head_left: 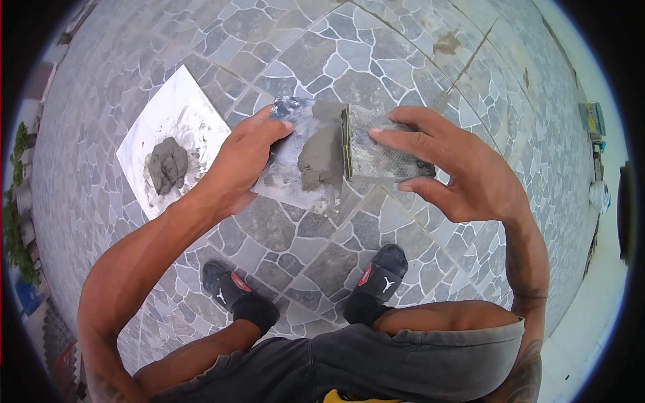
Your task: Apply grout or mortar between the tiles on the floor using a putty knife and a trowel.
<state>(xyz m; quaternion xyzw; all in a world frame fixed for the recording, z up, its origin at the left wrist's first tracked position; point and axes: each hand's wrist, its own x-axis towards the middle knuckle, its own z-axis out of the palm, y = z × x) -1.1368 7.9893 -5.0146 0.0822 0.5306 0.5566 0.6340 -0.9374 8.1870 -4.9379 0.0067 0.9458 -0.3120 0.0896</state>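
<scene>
In my left hand [250, 158] is a flat, smeared grey-white plate [285, 178], with the thumb on its top and the fingers beneath. A thick lump of wet grey mortar [321, 158] sits on the plate's right half. My right hand [450, 161] is closed round a flat rectangular grey slab [386, 158] with a textured face and a thin yellowish edge. The slab's left edge meets the plate's right side, beside the mortar. Whether the two touch along the whole edge I cannot tell.
On the floor at left lies a white square tile [138, 124] bearing another mortar heap [168, 164]. Paving with pale joints [349, 54] spreads all round. My feet in black sandals [376, 274] stand just below the hands. Green plants [20, 201] line the far left.
</scene>
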